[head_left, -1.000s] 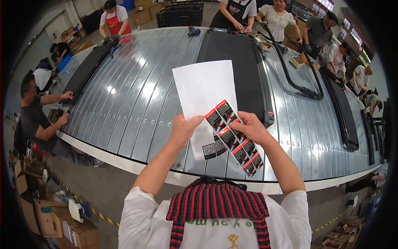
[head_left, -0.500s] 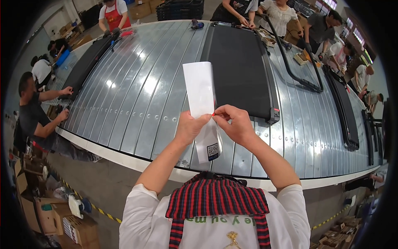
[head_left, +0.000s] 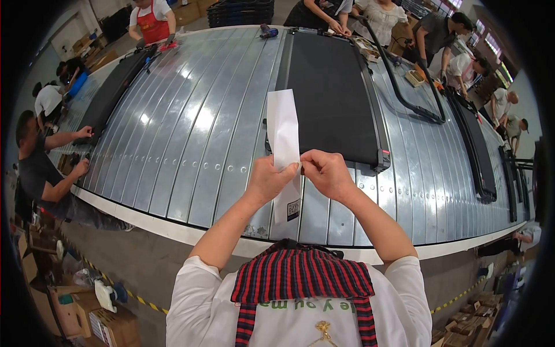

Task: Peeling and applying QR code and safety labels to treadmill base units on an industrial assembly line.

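From the head view, a ribbed metal table (head_left: 179, 133) spans the workshop, cardboard boxes (head_left: 115, 327) at lower left. One blue drill (head_left: 268, 31) lies at its far edge. One white sheet (head_left: 283, 127) is above the near side, two hands on it: the left hand (head_left: 270, 178) clamps it; the right hand (head_left: 327, 175), fingertips together, apparently pinches its edge.

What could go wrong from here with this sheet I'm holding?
Your left hand grips the white sheet only around its middle, so its free ends could flop or crease. Your right hand pinches its side edge, so an uneven pull might tear or crumple it. Beyond, the drill lies near the far edge of the metal table, so a bump could perhaps knock it off.
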Action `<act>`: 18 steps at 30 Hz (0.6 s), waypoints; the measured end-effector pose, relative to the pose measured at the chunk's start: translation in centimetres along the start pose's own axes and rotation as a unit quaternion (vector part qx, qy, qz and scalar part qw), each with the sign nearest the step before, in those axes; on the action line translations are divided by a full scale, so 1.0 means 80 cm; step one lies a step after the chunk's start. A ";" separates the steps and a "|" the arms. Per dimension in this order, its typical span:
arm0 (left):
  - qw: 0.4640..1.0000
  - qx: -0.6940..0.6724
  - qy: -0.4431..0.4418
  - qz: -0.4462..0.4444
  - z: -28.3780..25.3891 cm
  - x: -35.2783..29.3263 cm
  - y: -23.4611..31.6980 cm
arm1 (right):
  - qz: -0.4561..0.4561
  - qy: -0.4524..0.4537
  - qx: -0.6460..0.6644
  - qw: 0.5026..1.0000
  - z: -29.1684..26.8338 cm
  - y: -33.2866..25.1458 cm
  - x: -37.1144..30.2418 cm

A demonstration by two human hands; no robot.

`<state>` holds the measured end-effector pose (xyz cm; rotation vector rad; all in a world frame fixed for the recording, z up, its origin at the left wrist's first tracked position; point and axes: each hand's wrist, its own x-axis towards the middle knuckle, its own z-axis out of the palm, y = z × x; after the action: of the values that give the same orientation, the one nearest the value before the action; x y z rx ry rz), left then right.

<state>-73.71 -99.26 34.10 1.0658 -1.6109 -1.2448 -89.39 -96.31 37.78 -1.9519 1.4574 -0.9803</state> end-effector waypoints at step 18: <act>0.984 -0.161 -0.025 0.067 -0.011 0.003 -0.012 | 0.055 0.035 0.158 0.985 0.034 0.000 0.000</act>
<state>-72.81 -99.87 33.34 0.7168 -1.4305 -1.3927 -87.21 -96.38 36.10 -1.6089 1.3358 -1.1613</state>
